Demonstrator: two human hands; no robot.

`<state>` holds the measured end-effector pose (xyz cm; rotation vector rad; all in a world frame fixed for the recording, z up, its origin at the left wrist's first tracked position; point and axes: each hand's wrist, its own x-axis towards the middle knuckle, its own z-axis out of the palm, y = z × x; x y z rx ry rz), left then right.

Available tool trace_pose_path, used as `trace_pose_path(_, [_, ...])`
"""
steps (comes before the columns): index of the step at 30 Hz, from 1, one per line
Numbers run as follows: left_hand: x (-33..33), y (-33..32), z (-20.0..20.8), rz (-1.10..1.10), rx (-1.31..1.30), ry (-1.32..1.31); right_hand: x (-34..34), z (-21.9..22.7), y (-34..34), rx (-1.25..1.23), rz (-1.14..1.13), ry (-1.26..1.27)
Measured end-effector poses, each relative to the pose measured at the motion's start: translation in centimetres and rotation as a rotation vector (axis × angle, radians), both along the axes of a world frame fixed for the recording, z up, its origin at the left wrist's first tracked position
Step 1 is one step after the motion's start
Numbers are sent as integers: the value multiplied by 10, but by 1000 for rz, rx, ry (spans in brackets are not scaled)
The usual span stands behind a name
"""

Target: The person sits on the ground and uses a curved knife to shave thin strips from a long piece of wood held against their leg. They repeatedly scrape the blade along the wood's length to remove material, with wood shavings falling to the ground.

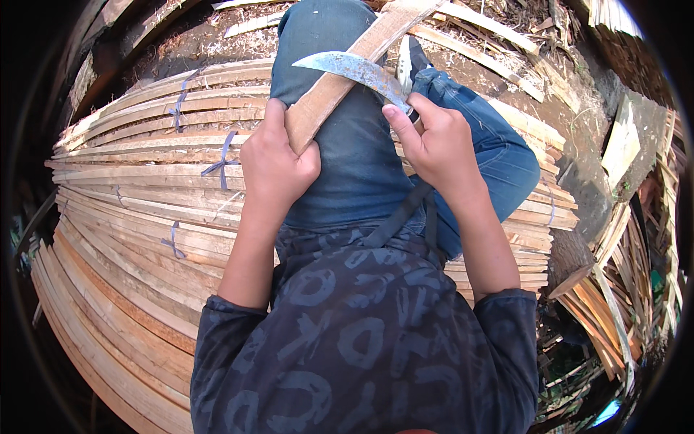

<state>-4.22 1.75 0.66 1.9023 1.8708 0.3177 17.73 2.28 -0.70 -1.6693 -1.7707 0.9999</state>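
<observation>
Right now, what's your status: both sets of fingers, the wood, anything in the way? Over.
Left fingers: gripping wooden slat by its near end. Right fingers: closed on curved knife. Slat: crossed by knife. Possibly in the way: leg below both.

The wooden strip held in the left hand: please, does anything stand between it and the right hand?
Only the blade of the curved knife, which the right hand holds: it reaches from that hand across the wooden strip, past its left edge. Whether it touches the strip cannot be told. Nothing else visible stands between them.

Curved blade (357, 70) in right grip (439, 142), across wooden slat (325, 103) in left grip (275, 160).
</observation>
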Motion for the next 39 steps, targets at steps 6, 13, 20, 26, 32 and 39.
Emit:
trace_pose_path(6, [0, -4, -3, 10, 14, -44, -1, 8, 5, 55, -33, -272])
trace_pose_path(13, [5, -7, 1, -31, -20, -42, 4, 16, 6, 28, -40, -424])
trace_pose_path(20, [9, -7, -1, -49, 34, 42, 8, 20, 9, 60, 29, -552])
trace_pose_path(26, [10, -8, -5, -40, 76, 62, 11, 16, 12, 133, 47, -611])
trace_pose_path(32, [9, -9, -9, -52, 139, 110, 28, 6, 21, 249, 20, -720])
trace_pose_path(39, [10, -9, -10, -53, 187, 115, 35, 3, 27, 315, 2, -739])
